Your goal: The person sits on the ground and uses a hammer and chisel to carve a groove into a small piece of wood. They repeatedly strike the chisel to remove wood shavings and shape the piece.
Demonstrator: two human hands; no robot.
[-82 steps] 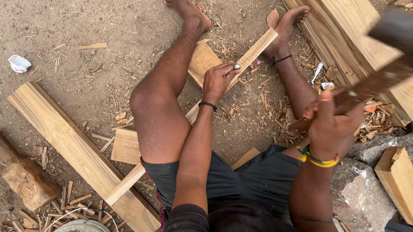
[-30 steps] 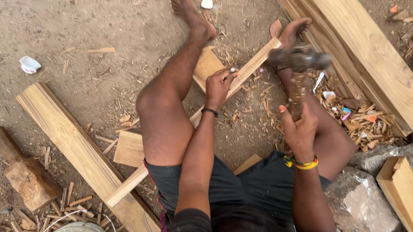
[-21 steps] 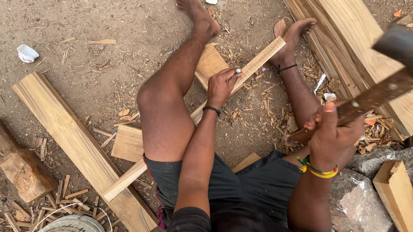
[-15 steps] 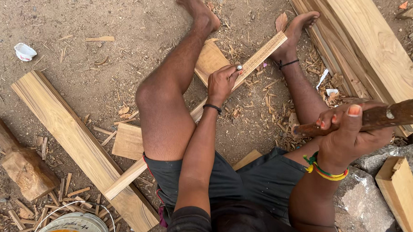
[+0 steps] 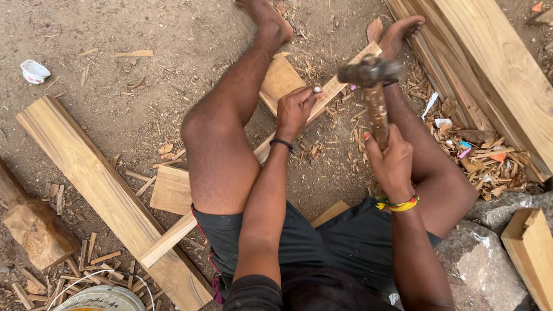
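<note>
I sit on the dirt with both bare legs stretched forward. My left hand (image 5: 294, 110) presses down on a long thin wooden strip (image 5: 255, 159) that runs under my left knee and up toward my right foot. My right hand (image 5: 390, 160) grips the wooden handle of a hammer-like tool (image 5: 370, 77), whose dark blurred head hangs just above the far end of the strip. Under the strip lies a square wooden block (image 5: 279, 81).
A long plank (image 5: 97, 188) lies at the left beside a thick wooden mallet (image 5: 27, 216). Wide boards (image 5: 496, 65) lean at the upper right. Grey stones (image 5: 480, 258) and a small block (image 5: 536, 256) sit at the right; a paint bucket (image 5: 97, 309) stands at the bottom left.
My right hand has swung the tool from raised at the far right down toward the strip's far end. My left hand has stayed on the strip.
</note>
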